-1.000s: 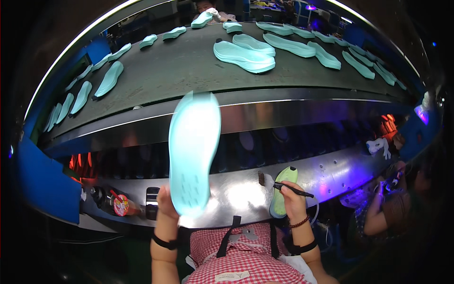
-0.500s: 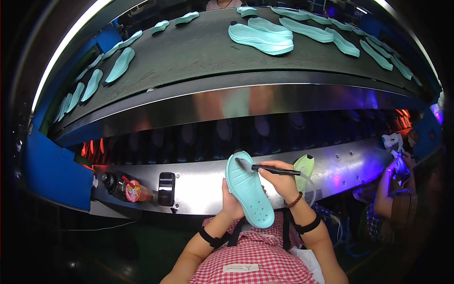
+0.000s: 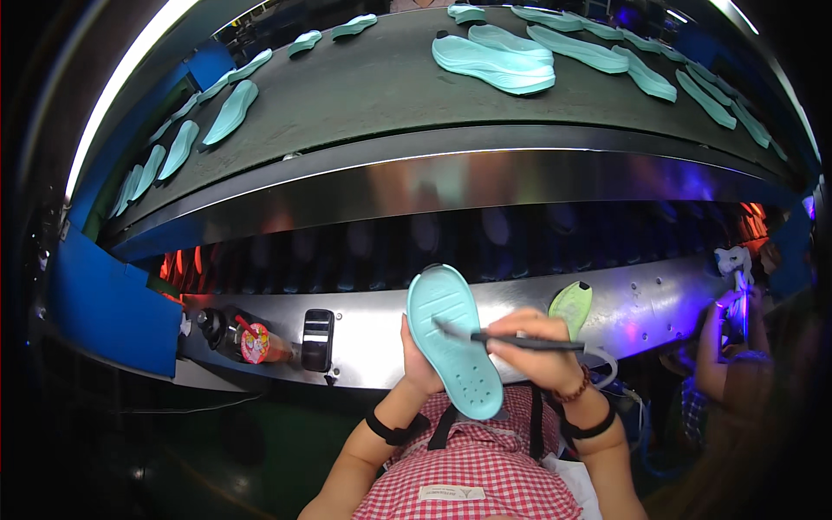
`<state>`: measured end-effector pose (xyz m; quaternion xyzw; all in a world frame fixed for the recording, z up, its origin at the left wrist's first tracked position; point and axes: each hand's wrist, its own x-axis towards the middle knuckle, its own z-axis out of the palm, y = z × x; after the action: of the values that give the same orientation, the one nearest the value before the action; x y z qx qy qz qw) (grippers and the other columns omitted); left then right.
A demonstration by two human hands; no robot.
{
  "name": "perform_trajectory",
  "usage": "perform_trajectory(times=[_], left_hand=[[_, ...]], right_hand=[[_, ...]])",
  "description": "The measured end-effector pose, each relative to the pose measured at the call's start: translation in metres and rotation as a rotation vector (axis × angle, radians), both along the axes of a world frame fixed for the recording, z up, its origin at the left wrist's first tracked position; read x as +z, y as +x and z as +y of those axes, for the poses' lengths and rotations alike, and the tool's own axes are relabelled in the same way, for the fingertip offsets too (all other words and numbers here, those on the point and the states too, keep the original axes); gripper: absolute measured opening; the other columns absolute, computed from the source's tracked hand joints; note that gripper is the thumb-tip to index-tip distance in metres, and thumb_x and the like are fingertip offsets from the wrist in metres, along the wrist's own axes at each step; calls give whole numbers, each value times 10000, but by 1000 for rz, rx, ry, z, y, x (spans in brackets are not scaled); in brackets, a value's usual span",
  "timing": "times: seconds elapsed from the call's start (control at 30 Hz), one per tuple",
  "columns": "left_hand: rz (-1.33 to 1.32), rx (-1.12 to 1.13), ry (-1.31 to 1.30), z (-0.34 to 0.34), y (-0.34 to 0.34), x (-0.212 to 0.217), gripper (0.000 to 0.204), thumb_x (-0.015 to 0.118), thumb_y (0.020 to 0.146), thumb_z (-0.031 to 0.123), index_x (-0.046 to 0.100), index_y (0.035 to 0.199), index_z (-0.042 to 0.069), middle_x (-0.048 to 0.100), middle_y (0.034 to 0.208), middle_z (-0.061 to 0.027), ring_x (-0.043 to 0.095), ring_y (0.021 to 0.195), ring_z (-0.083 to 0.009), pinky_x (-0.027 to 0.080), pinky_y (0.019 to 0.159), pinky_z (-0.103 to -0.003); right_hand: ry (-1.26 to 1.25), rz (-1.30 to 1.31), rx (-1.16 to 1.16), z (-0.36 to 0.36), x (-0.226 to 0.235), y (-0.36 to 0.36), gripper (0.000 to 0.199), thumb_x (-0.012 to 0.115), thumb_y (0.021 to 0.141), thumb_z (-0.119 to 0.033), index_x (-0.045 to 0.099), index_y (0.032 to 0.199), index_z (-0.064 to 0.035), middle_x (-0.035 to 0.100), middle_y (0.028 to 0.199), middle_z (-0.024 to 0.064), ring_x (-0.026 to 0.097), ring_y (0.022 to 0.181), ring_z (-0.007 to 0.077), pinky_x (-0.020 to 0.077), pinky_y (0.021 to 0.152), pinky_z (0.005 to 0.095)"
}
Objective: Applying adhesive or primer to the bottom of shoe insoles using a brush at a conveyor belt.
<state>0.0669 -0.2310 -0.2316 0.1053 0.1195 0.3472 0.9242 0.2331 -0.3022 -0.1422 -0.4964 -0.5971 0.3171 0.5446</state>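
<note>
My left hand (image 3: 422,367) grips the edge of a light-blue shoe sole (image 3: 444,299), its perforated end nearest me and a dark tip at the far end. In my right hand (image 3: 546,362) is a black-handled brush (image 3: 555,345). Its bristles lie over the middle of the sole's upper face, blurred by motion, so contact is hard to confirm. A clear tube (image 3: 614,368) runs from the back end of the handle. Just beyond my right hand, a pale green sole (image 3: 570,305) with a dark tip rests on the metal ledge (image 3: 381,347).
Many light-blue soles (image 3: 494,68) lie on a dark conveyor belt (image 3: 347,104) beyond the steel rail. On the ledge at left stand a dark bottle (image 3: 214,328), a cup with a red straw (image 3: 258,345) and a glossy black case (image 3: 318,340). Another person's arm (image 3: 712,351) is at right.
The brush has moved from the sole's far end toward its middle, and my right hand has come nearer and to the right. My left hand still holds the sole.
</note>
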Motion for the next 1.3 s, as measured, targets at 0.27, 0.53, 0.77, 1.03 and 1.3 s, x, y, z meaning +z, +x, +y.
perform_trajectory(times=[0.27, 0.53, 0.77, 1.03, 1.3], left_hand=[[-101, -38, 181, 3, 12, 26, 727, 163, 830, 627, 408, 1236, 75, 515, 1149, -126, 535, 990, -277, 444, 850, -415], [66, 155, 153, 5, 10, 17, 706, 213, 811, 656, 459, 1179, 106, 541, 1087, -100, 550, 935, -282, 465, 799, -427], [-15, 93, 306, 6, 19, 24, 631, 238, 839, 605, 457, 1192, 130, 570, 1044, -79, 583, 836, -278, 481, 752, -432], [-61, 118, 368, 6, 23, 26, 656, 211, 831, 624, 442, 1211, 142, 547, 1089, -79, 554, 928, -266, 461, 796, -398], [37, 126, 358, 2, 15, 6, 747, 174, 805, 671, 394, 1253, 116, 515, 1147, -83, 529, 980, -263, 437, 842, -409]], right_hand=[[-68, 61, 244, 5, 1, 6, 204, 683, 704, -78, 659, 905, -48, 632, 876, 94, 604, 834, 183, 466, 793, 299], [-105, 176, 254, -1, -13, 3, 190, 674, 712, -27, 650, 900, -18, 639, 896, 101, 597, 871, 189, 471, 785, 287], [-88, 228, 387, -7, -22, 3, 193, 633, 765, -104, 640, 945, -35, 632, 869, 79, 581, 841, 141, 450, 764, 257], [-100, 128, 331, -4, -18, 11, 184, 621, 778, -75, 633, 952, -17, 629, 911, 84, 582, 854, 135, 451, 769, 245], [-48, 235, 366, -7, -31, 13, 190, 646, 758, -84, 638, 938, -23, 633, 902, 83, 586, 850, 138, 454, 780, 260]])
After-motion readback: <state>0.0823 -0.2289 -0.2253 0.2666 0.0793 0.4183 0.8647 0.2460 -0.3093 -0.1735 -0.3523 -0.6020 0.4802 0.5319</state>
